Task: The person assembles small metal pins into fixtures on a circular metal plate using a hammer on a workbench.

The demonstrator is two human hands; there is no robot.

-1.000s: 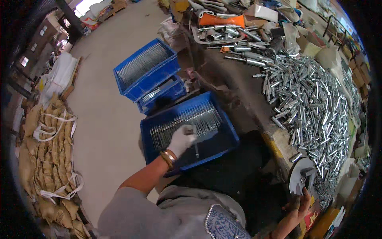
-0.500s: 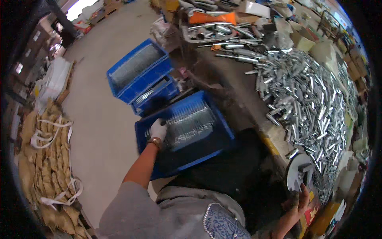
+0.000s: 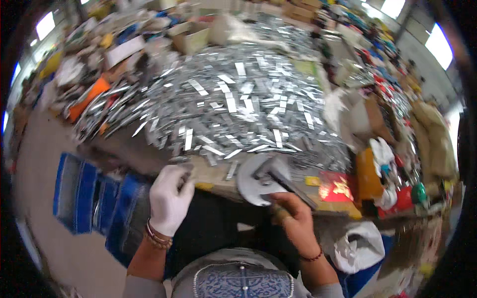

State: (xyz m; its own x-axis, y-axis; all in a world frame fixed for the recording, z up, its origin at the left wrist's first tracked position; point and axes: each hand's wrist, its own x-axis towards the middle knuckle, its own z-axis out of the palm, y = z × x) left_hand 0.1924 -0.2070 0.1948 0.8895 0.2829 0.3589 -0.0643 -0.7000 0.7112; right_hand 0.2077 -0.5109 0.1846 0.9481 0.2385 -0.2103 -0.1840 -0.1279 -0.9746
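My left hand, in a white glove, is at the near edge of the workbench. Its fingers are bent, with a gap between thumb and forefinger, and I see nothing held there. A heap of shiny metal pieces spreads just beyond. My right hand hovers by a round metal plate, its fingers drawn together; something dark shows at the fingertips, too blurred to name. On the plate lies a hammer, its handle pointing toward the lower right, close past my right hand.
Blue plastic bins stand on the floor at the left, one beside my left forearm. An orange object sits among longer metal parts at the bench's left end. To the right are a red packet, a yellow box and a white bag.
My view has swung right from the bins to the bench. My left hand has left the bin of lined-up metal pieces and come to the bench edge. The right hand stays near the plate.
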